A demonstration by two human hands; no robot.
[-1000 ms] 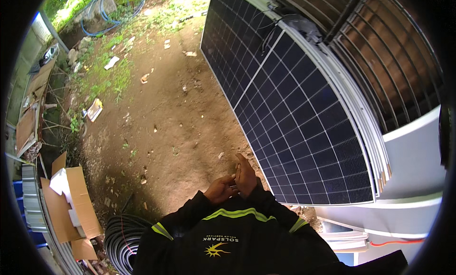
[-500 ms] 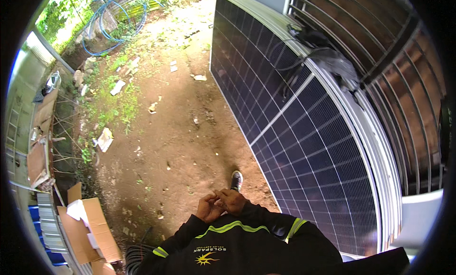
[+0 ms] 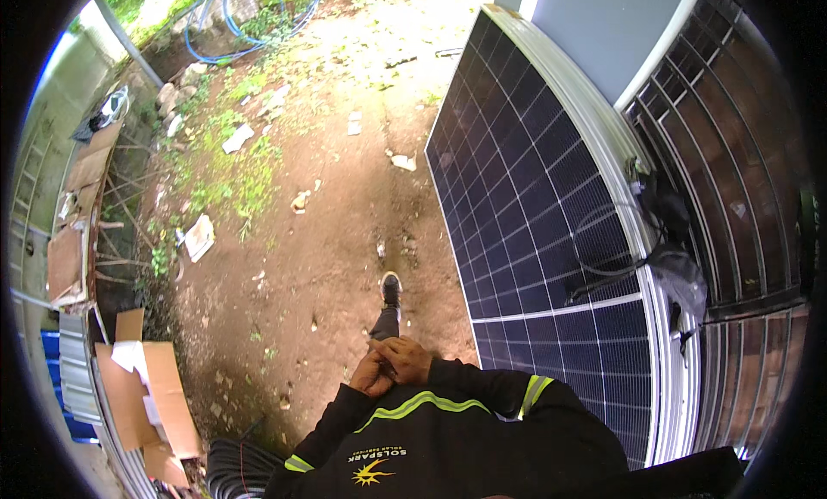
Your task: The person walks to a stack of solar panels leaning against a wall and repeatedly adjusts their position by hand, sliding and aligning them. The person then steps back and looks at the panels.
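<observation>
Both hands are held together in front of my body at the bottom centre. My left hand (image 3: 370,376) has its fingers curled in, and my right hand (image 3: 407,359) presses against it with bent fingers. Whatever lies between the fingers, if anything, is hidden. Beneath the hands, one foot in a dark shoe (image 3: 391,290) is set forward on the dirt. To my right, a stack of dark solar panels (image 3: 525,146) with silvery frames leans on edge, apart from my hands.
A black bag with cables (image 3: 668,215) lies over the panels' top edge, beside a barred window (image 3: 741,154). At left are an open cardboard box (image 3: 172,396), a coil of black hose (image 3: 237,469) and a cluttered bench (image 3: 86,180). Blue tubing (image 3: 228,21) lies at the far end. Litter dots the dirt ground.
I have moved forward, and one foot now shows further ahead. The panels and bag sit further right and lower in view. My hands stay together.
</observation>
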